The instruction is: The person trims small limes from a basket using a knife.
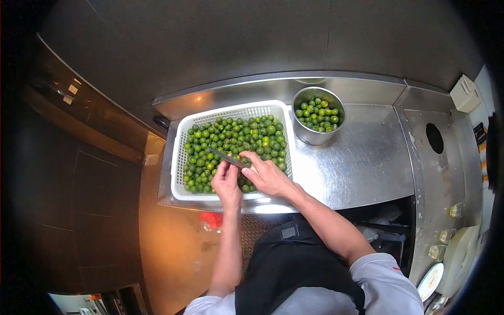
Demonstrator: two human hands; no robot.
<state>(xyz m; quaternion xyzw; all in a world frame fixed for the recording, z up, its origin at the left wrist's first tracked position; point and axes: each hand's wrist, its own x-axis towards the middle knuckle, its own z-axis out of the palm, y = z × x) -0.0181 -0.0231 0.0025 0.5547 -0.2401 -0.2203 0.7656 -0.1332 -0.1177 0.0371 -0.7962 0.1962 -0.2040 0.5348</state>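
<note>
A knife [229,157] with a dark blade is in my right hand [264,176], its blade pointing up and to the left over the limes. My left hand [227,184] is closed beside the blade, its fingertips pressed together; what they hold, if anything, is hidden. Both hands are above the near part of a white plastic basket [286,113], which is full of small green limes [236,134]. Behind and right of the basket stands a round metal pot [313,137] with more green limes [317,113] in it.
The basket and pot rest on a steel counter [362,157] with a raised back edge. At the far right are small glasses [447,236], a white plate [430,281] and a round hole [434,138] in the steel surface. Something red [211,219] lies on the floor.
</note>
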